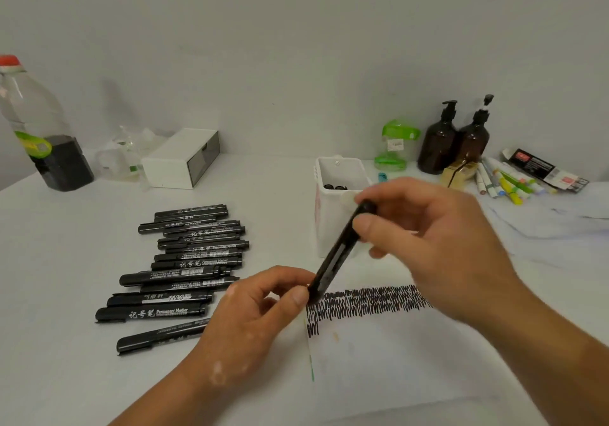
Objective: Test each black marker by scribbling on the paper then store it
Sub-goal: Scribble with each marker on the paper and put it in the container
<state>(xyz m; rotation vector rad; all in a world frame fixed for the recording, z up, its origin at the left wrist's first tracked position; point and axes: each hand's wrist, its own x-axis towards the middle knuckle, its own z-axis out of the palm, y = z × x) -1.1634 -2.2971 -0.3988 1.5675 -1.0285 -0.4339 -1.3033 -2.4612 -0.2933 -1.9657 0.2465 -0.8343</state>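
The paper (pixel 379 359) is lying nearest on the surface (pixel 66 260), black scribbles crossing it. Above it, the left hand (pixel 260 320) is pinching the black marker (pixel 336 254) at its lower end, the right hand (pixel 438 247) gripping its upper end. More markers (pixel 188 260) are lying leftward; a white holder (pixel 324 227) is standing behind.

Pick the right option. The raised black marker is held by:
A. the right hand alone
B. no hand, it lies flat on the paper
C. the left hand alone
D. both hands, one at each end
D: the left hand pinches the lower end of the marker, and the right hand grips its upper end.
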